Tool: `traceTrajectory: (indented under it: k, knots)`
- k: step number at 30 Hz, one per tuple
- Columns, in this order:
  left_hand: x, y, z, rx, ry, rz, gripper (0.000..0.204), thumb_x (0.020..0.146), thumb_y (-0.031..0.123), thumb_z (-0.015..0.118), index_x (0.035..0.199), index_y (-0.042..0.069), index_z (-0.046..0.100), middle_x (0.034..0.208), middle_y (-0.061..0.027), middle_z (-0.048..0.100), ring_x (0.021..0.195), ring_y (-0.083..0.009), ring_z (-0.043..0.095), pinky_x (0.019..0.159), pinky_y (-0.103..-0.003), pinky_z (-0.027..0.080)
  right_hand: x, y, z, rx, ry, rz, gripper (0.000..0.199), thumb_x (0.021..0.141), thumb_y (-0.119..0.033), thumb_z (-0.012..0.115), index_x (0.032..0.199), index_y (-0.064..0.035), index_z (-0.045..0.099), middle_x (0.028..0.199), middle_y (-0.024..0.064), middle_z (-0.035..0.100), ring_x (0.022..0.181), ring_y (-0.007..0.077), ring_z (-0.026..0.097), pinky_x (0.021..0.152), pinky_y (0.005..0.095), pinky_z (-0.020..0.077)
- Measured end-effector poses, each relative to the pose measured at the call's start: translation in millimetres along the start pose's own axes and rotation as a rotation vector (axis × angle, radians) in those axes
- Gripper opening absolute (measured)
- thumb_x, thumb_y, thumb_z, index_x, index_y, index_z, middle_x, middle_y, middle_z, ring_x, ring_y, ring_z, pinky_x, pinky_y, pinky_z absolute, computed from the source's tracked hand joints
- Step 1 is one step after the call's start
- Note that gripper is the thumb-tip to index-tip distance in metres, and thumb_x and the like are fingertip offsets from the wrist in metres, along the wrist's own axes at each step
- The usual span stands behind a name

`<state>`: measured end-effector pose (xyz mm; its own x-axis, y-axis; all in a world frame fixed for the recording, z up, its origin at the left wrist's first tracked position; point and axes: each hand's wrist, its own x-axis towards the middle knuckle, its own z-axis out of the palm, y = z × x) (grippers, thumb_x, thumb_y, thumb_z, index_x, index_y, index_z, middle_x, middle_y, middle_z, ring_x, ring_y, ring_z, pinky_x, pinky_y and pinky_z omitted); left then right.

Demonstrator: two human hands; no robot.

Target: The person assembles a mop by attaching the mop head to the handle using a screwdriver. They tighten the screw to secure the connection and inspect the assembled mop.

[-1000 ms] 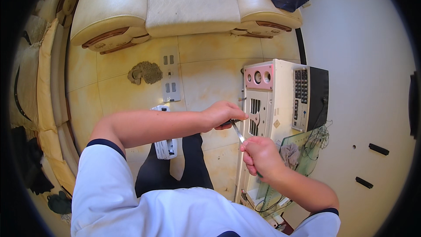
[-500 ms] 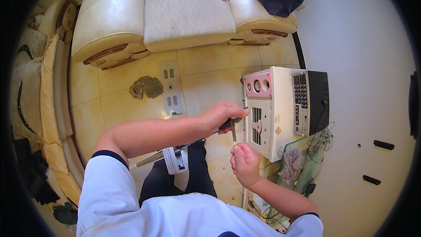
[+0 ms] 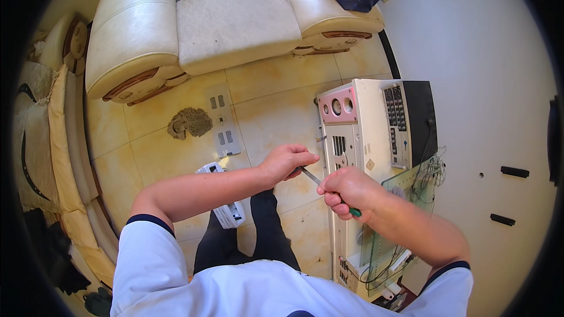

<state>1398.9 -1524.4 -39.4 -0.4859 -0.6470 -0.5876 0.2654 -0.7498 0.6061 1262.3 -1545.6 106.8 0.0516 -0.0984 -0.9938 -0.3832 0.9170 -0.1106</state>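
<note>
My right hand (image 3: 351,191) is closed around a slim tool (image 3: 309,175) with a narrow metal shaft and a green handle end. The exact kind of tool is unclear. The shaft points up and left, its tip meeting the fingers of my left hand (image 3: 288,162). That hand is curled, its thumb stretched to the right; a dark bit shows at its fingers, but what it grips is mostly hidden. Below my left forearm, a white slotted plastic piece (image 3: 229,215) lies over my leg, its far end showing above the arm.
Right of my hands stands a cream cabinet (image 3: 367,135) with a pink speaker-like panel, a keyboard (image 3: 396,123) and a glass sheet (image 3: 385,223) with wires. A grey-brown cloth heap (image 3: 191,123) and a pale slotted panel (image 3: 223,123) lie on the tiles. A sofa (image 3: 235,17) stands ahead.
My right hand has moved up and turned, the tool now slanting up-left instead of nearly upright. My left hand has shifted slightly left and down. The long rod beneath my left arm no longer shows.
</note>
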Motion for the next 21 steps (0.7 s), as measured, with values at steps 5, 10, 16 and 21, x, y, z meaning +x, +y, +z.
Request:
traceTrajectory:
  k: [5,10,16,21]
  knots:
    - [-4,6,0,0.063,-0.012,0.020,0.029,0.081,0.032,0.069,0.073,0.006,0.059,0.059,0.0020,0.047,0.045,-0.0067,0.040,0.041,-0.024,0.028,10,6,13,-0.013,0.034,-0.113,0.014,0.088,-0.009,0.044,0.077,-0.0023,0.050,0.054,0.0031,0.044,0.037,0.0128,0.037,0.035,0.0288,0.0271]
    - [-8,12,-5,0.067,-0.043,0.006,0.030,0.081,0.032,0.069,0.074,0.005,0.060,0.057,0.0019,0.046,0.044,-0.0070,0.040,0.039,-0.024,0.027,4,17,14,-0.122,0.053,-0.225,0.015,0.088,-0.011,0.045,0.078,-0.0022,0.053,0.053,0.0030,0.045,0.036,0.0125,0.038,0.034,0.0283,0.0280]
    - [-11,14,-12,0.094,-0.138,-0.039,0.027,0.083,0.029,0.068,0.076,0.005,0.058,0.060,-0.0001,0.048,0.044,-0.0077,0.041,0.040,-0.024,0.027,-3,25,21,-0.228,0.130,-0.327,0.016,0.087,-0.013,0.048,0.078,-0.0018,0.054,0.052,0.0034,0.047,0.037,0.0121,0.040,0.035,0.0272,0.0307]
    - [-16,17,-6,0.088,-0.114,-0.022,0.027,0.083,0.030,0.068,0.077,0.005,0.058,0.060,0.0000,0.049,0.044,-0.0074,0.042,0.040,-0.024,0.028,0,30,16,-0.226,0.087,-0.300,0.014,0.086,-0.011,0.048,0.079,-0.0007,0.054,0.051,0.0043,0.047,0.035,0.0125,0.040,0.033,0.0282,0.0301]
